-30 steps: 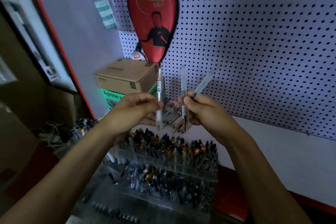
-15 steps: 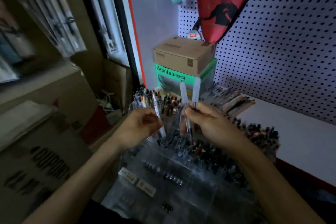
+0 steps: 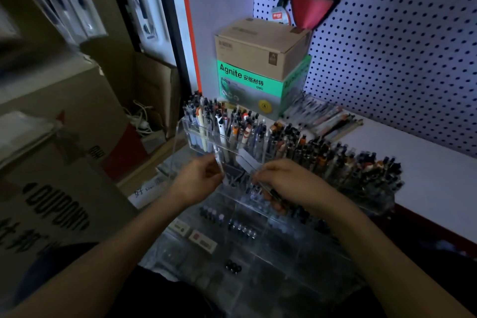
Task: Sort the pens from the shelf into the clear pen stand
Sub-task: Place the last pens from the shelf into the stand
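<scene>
**A:** Pens, two batches. The left hand [image 3: 198,181] pinches a single clear pen [image 3: 219,162] between thumb and curled fingers, barrel upright, its upper end rising past the fingertips. Why upright?

**B:** Presumably so that it matches the pens already standing in the clear pen stand [image 3: 232,144], whose filled compartments lie just beyond the fingertips; an upright pen can go straight down into a slot.

**A:** And the right hand [image 3: 286,183]?

**B:** Its fingers are curled round a few more pens [image 3: 251,162]: pale caps fan out above the knuckles, dark tips emerge below the palm. I judge it a reserve, held close so that the left hand can draw one at a time. How many it holds, I cannot tell.

**A:** The remaining stock?

**B:** A loose pile of pens [image 3: 325,119] lies on the white shelf [image 3: 426,162], well beyond the right fingers, beside the green box [image 3: 247,85]. Emptier compartments sit beneath both wrists.
</scene>
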### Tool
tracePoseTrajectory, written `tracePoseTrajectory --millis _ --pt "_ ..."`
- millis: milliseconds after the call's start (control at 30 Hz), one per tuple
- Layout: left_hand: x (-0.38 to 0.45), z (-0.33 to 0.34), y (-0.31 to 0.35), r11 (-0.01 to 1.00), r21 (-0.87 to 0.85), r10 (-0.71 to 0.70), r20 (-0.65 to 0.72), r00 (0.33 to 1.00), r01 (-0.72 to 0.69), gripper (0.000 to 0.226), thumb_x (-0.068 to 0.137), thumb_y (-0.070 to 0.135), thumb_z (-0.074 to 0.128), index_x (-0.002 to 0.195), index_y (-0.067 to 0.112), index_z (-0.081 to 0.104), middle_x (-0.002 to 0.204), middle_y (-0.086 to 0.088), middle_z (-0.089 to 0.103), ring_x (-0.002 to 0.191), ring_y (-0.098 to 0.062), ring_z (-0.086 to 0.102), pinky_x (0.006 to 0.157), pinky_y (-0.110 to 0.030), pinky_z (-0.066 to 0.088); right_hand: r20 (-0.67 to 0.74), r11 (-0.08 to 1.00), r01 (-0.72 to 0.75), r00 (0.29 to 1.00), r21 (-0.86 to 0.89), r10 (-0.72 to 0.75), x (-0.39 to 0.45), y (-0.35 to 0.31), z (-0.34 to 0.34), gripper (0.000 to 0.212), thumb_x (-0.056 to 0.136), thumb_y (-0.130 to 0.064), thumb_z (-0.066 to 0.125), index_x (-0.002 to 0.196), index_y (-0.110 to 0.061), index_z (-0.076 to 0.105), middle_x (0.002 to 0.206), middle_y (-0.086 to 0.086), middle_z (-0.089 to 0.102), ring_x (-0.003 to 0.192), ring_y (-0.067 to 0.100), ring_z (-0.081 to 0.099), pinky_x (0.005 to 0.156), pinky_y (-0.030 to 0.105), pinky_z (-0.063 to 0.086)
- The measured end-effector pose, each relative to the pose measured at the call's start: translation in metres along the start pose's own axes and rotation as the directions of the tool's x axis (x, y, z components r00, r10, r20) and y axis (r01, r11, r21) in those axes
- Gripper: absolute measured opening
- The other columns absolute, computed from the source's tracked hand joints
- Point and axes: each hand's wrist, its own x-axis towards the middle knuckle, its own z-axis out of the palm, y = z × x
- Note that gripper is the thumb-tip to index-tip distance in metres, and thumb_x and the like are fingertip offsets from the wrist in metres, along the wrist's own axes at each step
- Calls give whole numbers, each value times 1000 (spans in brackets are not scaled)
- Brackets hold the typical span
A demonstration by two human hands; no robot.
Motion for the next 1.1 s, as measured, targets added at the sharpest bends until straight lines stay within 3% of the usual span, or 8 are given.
tracePoseTrajectory --millis 133,233,400,600,767,933,1033,1100 --pt "5 0 1 999 35 -27 -33 999 28 17 88 10 68 101 20 62 91 2 67 84 -12 66 74 -28 55 12 996 -49 999 -71 50 6 2 2 31 101 -23 52 77 -4 56 55 7 52 40 16 48 40 23 43" --pt "6 -5 0 997 23 -70 -46 996 71 27 88 11 69 109 26 59 98 5 65 87 -10 64 71 -23 51 0 949 -54 998 -311 57 15 -5 5 36 101 -29 51 77 -3 59 58 8 56 42 16 52 41 22 45" --pt "6 -4 -3 986 140 -85 -53 995 92 26 89 9 65 115 15 68 104 -1 68 92 -15 63 81 -27 49 0 617 28 999 -786 -45 39 -45 21 44 97 -32 59 63 -10 43 63 4 43 52 15 42 45 26 32" --pt "3 -10 -11 990 86 -103 -72 992 109 23 89 10 66 111 12 71 103 -4 71 89 -12 64 84 -27 52 -28 431 7 997 -902 -75 62 -68 46 24 93 -7 61 72 -8 49 74 6 47 61 19 49 62 34 45" --pt "0 -11 -14 990 53 -129 -56 990 132 22 89 9 65 110 10 71 102 -6 72 92 -16 67 85 -30 53 1 395 69 985 -916 -170 65 -68 51 30 93 3 56 69 -8 41 72 7 37 57 20 40 54 34 37" --pt "-1 -7 -12 986 -47 -164 -30 986 162 17 88 11 69 105 13 70 93 -1 71 84 -13 66 82 -32 55 -20 484 91 975 -870 -220 60 -43 41 25 90 -1 60 70 -3 44 67 7 39 62 24 47 57 31 40" --pt "-1 -4 -5 961 -184 -204 42 978 208 18 89 13 70 106 14 68 91 -2 71 77 -11 66 75 -27 54 -73 551 83 964 -830 -255 54 -24 37 3 94 -7 57 96 -7 59 84 8 53 78 24 56 68 34 50" --pt "0 -1 -4 960 -175 -218 19 976 218 16 88 14 70 104 16 69 93 -1 71 81 -12 66 73 -25 53 -94 614 96 958 -783 -270 49 -12 34 13 95 -8 55 105 -12 63 97 9 60 85 24 61 77 39 56"
